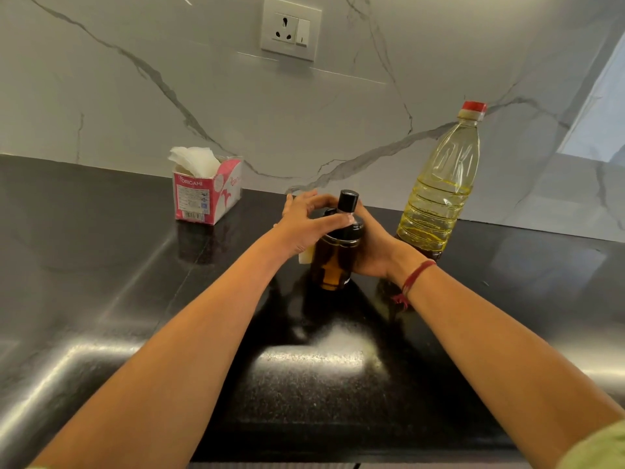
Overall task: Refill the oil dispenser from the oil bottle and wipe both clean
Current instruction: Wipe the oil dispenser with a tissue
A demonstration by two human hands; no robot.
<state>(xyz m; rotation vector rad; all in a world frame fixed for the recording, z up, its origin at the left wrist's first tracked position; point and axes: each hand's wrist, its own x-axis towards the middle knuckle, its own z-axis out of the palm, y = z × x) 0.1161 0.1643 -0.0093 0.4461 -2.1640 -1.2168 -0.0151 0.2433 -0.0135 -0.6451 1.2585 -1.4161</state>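
Two hands are closed round the brown dispenser (pixel 333 262), which appears to rest upright on the black counter (pixel 135 299), just beside the oil bottle (pixel 439 184). Its body is gripped by the right hand (pixel 372 245), while the black top (pixel 347 201) is clasped by the curled fingers and thumb of the left hand (pixel 304 221).

Unscrewing is judged to be the step in hand. The body should be pressed down and kept still while only the top is turned, so that nothing is tipped. The bottle's red cap (pixel 473 108) is not yet removed.

The counter is polished dark stone, streaked with glare, and would be made slippery by any spill. A tissue box (pixel 203 194) is set well to the left. Behind, a white veined wall (pixel 135 96) is fitted with a socket (pixel 290 28).
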